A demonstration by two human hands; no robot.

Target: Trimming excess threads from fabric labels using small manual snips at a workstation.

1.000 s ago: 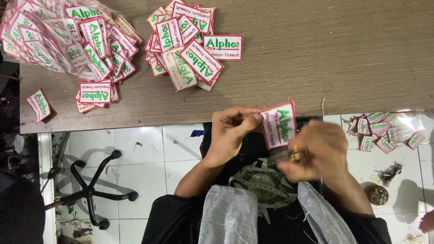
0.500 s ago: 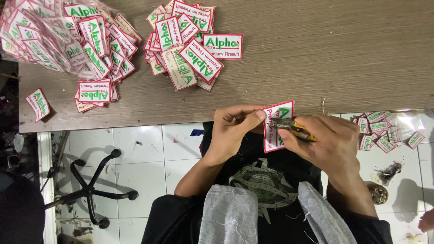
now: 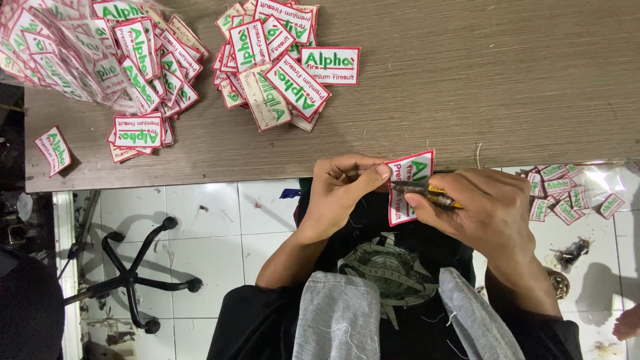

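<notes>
Two hands over tiled floor [image 3: 200, 220] beside wooden table [image 3: 500, 80]: left hand [image 3: 343, 190] pinching patch [image 3: 408, 187], right hand [image 3: 483, 207] gripping snips [image 3: 423, 191]

— Held between both hands: one rectangular patch [image 3: 408, 190], white cloth with red stitched border and green lettering, tilted nearly upright, just off the table edge above the lap.

— And against it?

— Small thread snips [image 3: 427, 193], yellow handle, dark metal blades, lying across the patch's middle, tips pointing left, handle mostly hidden.
</notes>
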